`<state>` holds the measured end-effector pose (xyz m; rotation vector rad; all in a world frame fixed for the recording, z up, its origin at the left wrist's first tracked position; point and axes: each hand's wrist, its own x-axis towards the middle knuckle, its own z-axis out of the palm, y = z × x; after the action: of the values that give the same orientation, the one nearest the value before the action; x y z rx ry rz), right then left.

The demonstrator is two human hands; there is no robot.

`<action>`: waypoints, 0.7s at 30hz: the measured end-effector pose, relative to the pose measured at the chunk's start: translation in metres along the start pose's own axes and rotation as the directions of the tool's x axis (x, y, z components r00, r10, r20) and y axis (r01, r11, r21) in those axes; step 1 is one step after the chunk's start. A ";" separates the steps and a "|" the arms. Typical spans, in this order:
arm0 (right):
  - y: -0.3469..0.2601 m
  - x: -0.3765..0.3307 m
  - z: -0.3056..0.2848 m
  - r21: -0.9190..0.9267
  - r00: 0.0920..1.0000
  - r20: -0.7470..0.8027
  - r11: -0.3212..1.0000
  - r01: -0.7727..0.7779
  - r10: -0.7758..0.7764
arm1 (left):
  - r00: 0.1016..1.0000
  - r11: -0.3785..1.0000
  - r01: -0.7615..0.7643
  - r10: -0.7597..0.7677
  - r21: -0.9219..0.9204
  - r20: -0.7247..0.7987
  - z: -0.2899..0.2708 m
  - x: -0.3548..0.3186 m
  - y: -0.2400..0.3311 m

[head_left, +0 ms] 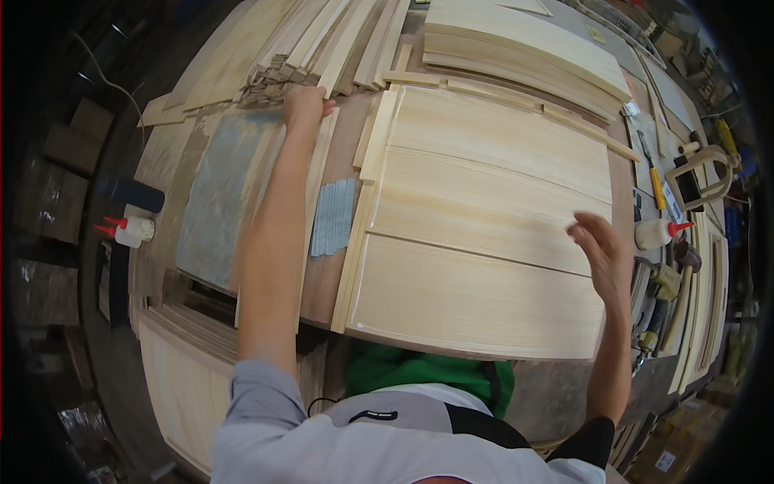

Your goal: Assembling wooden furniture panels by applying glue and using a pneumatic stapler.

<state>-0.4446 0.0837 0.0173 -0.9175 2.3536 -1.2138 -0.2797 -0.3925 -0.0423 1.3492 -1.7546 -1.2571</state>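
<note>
Probably at an edging step, judging by the white bead [370, 222] along the left side of the wooden panel [484, 189] and by the edge strips [352, 266] lying just beside it. Reaching to the near end of the strip pile [347, 36] with the left grip [305, 106]; cannot tell whether pinching a strip there or only touching the ends. On the other side, apparently holding nothing with the right grip [605, 250], loosely parted above the panel's right end. As for the panel, lying flat on the desk [343, 149], nearer and to the right of the left grip, beneath the right grip. Next, seems to call for a sure pinch on a single strip and a clean draw out of the pile, well clear of the wet-looking bead. Hard to make out: left fingertips, mostly turned away behind the knuckles; right fingers, blurred, with contact on the wood uncertain; part of the panel's right edge, covered by the right grip and wrist. Also cut off at the top rim, beyond the left grip: far ends of the piled strips.
</note>
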 end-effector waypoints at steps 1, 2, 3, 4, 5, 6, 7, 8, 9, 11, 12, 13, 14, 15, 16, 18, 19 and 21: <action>-0.013 0.011 0.013 0.034 0.999 0.030 0.999 0.022 -0.023 | 0.999 0.971 0.035 -0.035 -0.238 0.005 -0.004 -0.025 0.001; -0.025 0.023 0.029 0.074 0.997 0.067 0.996 0.041 -0.046 | 1.000 0.963 -0.006 0.008 -0.269 0.006 -0.011 -0.054 0.001; -0.031 0.036 0.042 0.158 0.990 0.085 0.983 0.094 -0.109 | 0.998 0.949 -0.042 0.051 -0.311 0.021 -0.015 -0.087 0.004; -0.034 0.051 0.060 0.250 0.979 0.103 0.957 0.145 -0.175 | 0.994 0.939 -0.091 0.108 -0.333 0.034 -0.023 -0.122 0.001; -0.045 0.064 0.081 0.332 0.973 0.098 0.928 0.167 -0.210 | 0.985 0.923 -0.139 0.166 -0.359 0.047 -0.028 -0.154 -0.003; -0.057 0.077 0.099 0.418 0.972 0.113 0.898 0.140 -0.205 | 0.994 0.925 -0.076 0.099 -0.373 0.042 -0.033 -0.189 -0.002; -0.067 0.086 0.116 0.471 0.975 0.102 0.873 0.125 -0.195 | 0.998 0.921 -0.012 0.032 -0.390 0.045 -0.036 -0.222 -0.004; -0.078 0.094 0.130 0.527 0.976 0.096 0.842 0.115 -0.194 | 0.996 0.923 0.006 0.030 -0.384 0.087 -0.042 -0.253 -0.010; -0.086 0.100 0.143 0.522 0.975 0.110 0.846 0.108 -0.192 | 0.992 0.926 0.027 0.022 -0.376 0.126 -0.049 -0.283 -0.019; -0.097 0.108 0.159 0.654 0.990 0.079 0.755 0.037 -0.117 | 0.970 0.917 0.086 0.011 -0.390 0.242 -0.059 -0.328 -0.032; -0.098 0.111 0.167 0.673 0.992 0.073 0.739 0.027 -0.103 | 0.955 0.897 0.175 -0.055 -0.406 0.291 -0.063 -0.346 -0.037; -0.095 0.114 0.173 0.663 0.992 0.077 0.748 0.020 -0.096 | 0.930 0.869 0.265 -0.115 -0.418 0.350 -0.065 -0.359 -0.040; -0.089 0.118 0.179 0.627 0.992 0.089 0.779 0.018 -0.094 | 0.925 0.863 0.277 -0.121 -0.423 0.359 -0.067 -0.366 -0.045; -0.083 0.120 0.184 0.589 0.991 0.098 0.808 0.017 -0.092 | 0.920 0.863 0.273 -0.106 -0.424 0.377 -0.067 -0.371 -0.050; -0.080 0.122 0.192 0.581 0.991 0.102 0.814 0.012 -0.087 | 0.917 0.864 0.268 -0.092 -0.426 0.389 -0.068 -0.374 -0.053; -0.076 0.122 0.208 0.535 0.990 0.135 0.844 -0.038 -0.041 | 0.924 0.860 0.269 -0.104 -0.434 0.367 -0.068 -0.376 -0.050; -0.077 0.122 0.212 0.528 0.990 0.133 0.848 -0.039 -0.037 | 0.935 0.861 0.259 -0.110 -0.437 0.338 -0.068 -0.376 -0.049; -0.078 0.122 0.219 0.467 0.975 0.224 0.877 -0.113 0.007 | 0.919 0.878 0.262 -0.100 -0.400 0.382 -0.071 -0.376 -0.058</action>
<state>-0.3824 -0.1632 -0.0460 -0.7520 1.7754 -1.4914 -0.0777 -0.0622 -0.0338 1.0839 -1.4395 -1.9715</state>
